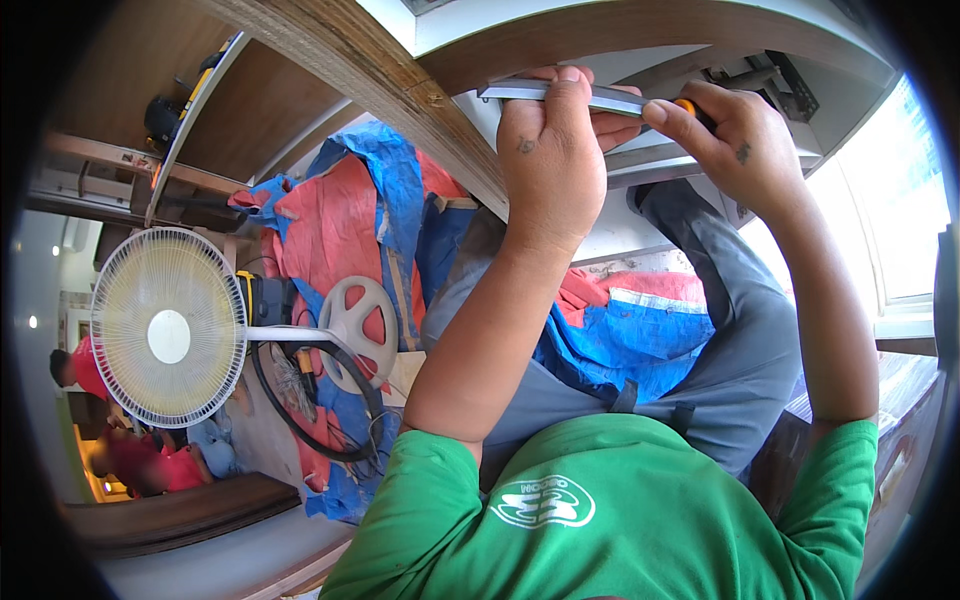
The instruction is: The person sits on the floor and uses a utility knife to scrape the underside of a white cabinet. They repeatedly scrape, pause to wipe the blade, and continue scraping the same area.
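My left hand grips a narrow, shiny metal bar with the thumb pressed on top of it. The bar lies almost level, just under the edge of a wooden panel. My right hand closes around a yellow-and-black handle, its thumb at the bar's right end. Fingers cover that junction, so I cannot tell whether handle and bar are one tool. Behind my hands is the inside of a white cabinet, where a dark perforated metal bracket shows at the right.
A wooden beam crosses diagonally at my left. A pedestal fan lies across the left, near a black hose. Blue and red tarpaulin covers the floor. People are farther left. A bright window is at right.
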